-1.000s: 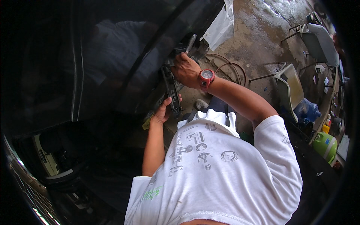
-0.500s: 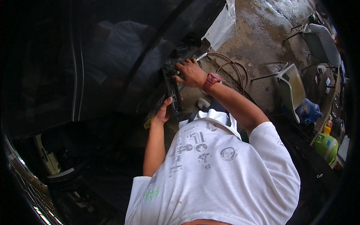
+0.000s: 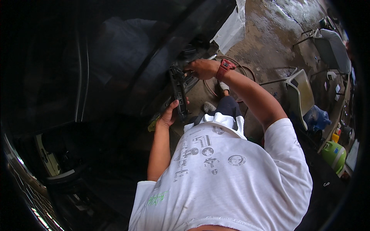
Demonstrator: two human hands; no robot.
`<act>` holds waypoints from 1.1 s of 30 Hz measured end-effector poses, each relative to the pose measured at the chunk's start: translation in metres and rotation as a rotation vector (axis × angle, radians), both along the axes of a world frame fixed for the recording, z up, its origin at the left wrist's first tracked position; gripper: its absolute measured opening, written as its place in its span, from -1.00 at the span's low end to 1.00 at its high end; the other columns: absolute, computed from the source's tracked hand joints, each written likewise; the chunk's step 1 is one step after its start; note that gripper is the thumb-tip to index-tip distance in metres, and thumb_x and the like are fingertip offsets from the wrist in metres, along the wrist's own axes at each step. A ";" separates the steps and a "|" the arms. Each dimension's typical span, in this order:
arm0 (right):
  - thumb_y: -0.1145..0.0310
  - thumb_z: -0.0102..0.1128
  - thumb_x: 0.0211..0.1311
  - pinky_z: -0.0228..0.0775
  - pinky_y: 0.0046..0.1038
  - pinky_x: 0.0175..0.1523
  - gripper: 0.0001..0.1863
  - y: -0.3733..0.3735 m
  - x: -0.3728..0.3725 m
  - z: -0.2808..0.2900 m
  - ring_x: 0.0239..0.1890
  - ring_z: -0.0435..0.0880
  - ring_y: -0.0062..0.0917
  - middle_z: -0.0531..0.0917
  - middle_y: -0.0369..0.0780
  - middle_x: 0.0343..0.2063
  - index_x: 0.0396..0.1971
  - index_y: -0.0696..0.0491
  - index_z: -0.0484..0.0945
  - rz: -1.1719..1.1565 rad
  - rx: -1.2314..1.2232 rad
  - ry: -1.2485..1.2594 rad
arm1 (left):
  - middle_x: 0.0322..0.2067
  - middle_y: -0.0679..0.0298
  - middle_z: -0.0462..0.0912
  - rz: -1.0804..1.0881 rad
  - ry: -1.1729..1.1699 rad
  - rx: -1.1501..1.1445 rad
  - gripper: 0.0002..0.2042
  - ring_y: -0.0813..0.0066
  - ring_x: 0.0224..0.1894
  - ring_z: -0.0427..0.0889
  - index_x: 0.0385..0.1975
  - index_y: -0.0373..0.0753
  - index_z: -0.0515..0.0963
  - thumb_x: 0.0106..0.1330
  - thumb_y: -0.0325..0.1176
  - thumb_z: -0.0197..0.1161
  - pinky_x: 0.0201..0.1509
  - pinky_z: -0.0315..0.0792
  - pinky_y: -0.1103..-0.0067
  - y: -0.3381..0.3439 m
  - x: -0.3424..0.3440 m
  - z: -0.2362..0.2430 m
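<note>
My left hand (image 3: 168, 113) is closed around the lower end of a long, narrow black plastic part (image 3: 179, 92), thumb on its near face. The part stands nearly upright beside a glossy black car panel (image 3: 115, 69). At its upper end is my right hand (image 3: 203, 69), a red watch (image 3: 225, 67) on the wrist. Its fingers are bent and drawn together toward the part's top; what they grip, if anything, is too dark and small to make out.
A thin hose (image 3: 246, 71) lies coiled on the wet concrete floor (image 3: 269, 38) beyond my right arm. White sheeting (image 3: 231, 30) hangs at the panel's far edge. Two chairs (image 3: 300, 92) (image 3: 331, 50), a blue water jug (image 3: 317, 117) and a green rounded container (image 3: 333, 156) are at the right.
My right hand has turned and its wrist has moved up and right, with the fingers now bent in at the part's upper end. My left hand keeps its hold. My feet show more.
</note>
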State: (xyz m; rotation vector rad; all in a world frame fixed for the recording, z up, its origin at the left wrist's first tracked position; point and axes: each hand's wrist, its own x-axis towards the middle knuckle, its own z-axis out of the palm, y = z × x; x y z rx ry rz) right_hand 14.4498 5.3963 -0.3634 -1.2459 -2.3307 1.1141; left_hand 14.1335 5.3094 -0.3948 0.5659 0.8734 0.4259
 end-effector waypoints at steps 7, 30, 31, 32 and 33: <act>0.49 0.27 0.11 0.60 -0.07 0.15 -0.52 -0.003 -0.002 0.000 0.02 0.75 0.00 0.77 0.08 -0.13 0.11 0.08 0.67 -0.054 0.168 0.020 | 0.21 0.02 0.65 0.019 -0.006 -0.017 -0.15 0.22 0.24 0.70 0.37 -0.39 0.42 0.25 0.12 0.54 0.26 0.67 0.16 -0.003 0.002 -0.001; 0.49 0.29 0.15 0.70 -0.22 -0.21 -0.88 -0.015 -0.031 0.009 -0.27 0.84 -0.16 0.78 -0.04 -0.38 -0.36 0.17 0.75 0.056 0.414 -0.352 | 0.20 0.07 0.65 0.014 -0.029 -0.030 -0.19 0.25 0.22 0.69 0.35 -0.38 0.44 0.29 0.13 0.50 0.22 0.68 0.19 -0.007 0.007 0.008; 0.48 0.29 0.17 0.70 -0.20 -0.19 -0.84 -0.015 -0.031 0.008 -0.23 0.84 -0.16 0.79 -0.03 -0.33 -0.28 0.17 0.75 0.065 0.387 -0.371 | 0.17 0.11 0.67 0.026 -0.030 -0.046 -0.21 0.28 0.20 0.69 0.33 -0.36 0.46 0.28 0.11 0.52 0.20 0.67 0.22 -0.007 0.008 0.009; 0.48 0.28 0.19 0.70 -0.18 -0.16 -0.80 -0.015 -0.031 0.007 -0.18 0.84 -0.16 0.79 -0.02 -0.28 -0.21 0.17 0.75 0.065 0.369 -0.387 | 0.14 0.15 0.68 0.036 -0.042 -0.057 -0.23 0.31 0.18 0.69 0.31 -0.35 0.48 0.27 0.09 0.54 0.17 0.67 0.25 -0.007 0.009 0.011; 0.45 0.27 0.22 0.68 -0.16 -0.11 -0.74 -0.016 -0.031 0.007 -0.11 0.82 -0.16 0.78 -0.01 -0.22 -0.11 0.17 0.73 0.035 0.378 -0.386 | 0.13 0.14 0.69 0.038 -0.032 -0.056 -0.24 0.30 0.17 0.70 0.31 -0.34 0.48 0.27 0.08 0.54 0.16 0.68 0.25 -0.007 0.010 0.012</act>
